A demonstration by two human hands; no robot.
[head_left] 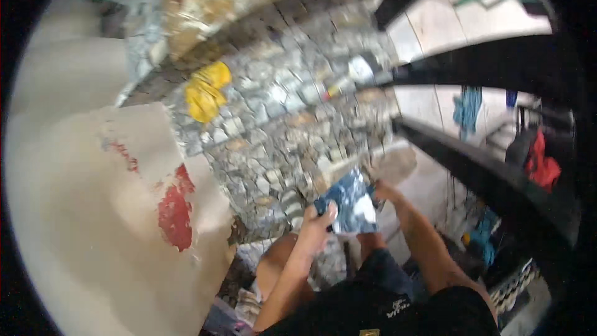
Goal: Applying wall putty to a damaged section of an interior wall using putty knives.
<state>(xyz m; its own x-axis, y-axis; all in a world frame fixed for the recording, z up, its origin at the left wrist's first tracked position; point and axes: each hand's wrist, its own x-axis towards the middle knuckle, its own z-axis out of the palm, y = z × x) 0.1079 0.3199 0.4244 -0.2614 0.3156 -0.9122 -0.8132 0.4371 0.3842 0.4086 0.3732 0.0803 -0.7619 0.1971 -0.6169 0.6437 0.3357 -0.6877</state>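
In front of my body I hold a flat, dark blue and white patterned piece, roughly four-sided. Blur hides whether it is a plastic packet or a folded cloth. My left hand grips its left edge, thumb lying on top and fingers underneath. At its upper right edge, my right hand is closed on it, though the fingertips are smeared and partly hidden. My knees and dark shorts show below the piece.
Stone-clad steps fill the middle, with a crumpled yellow cloth on them. A pale wall with peeled red patches rises at left. Thick black bars cross the right side. Farther right hangs a red cloth.
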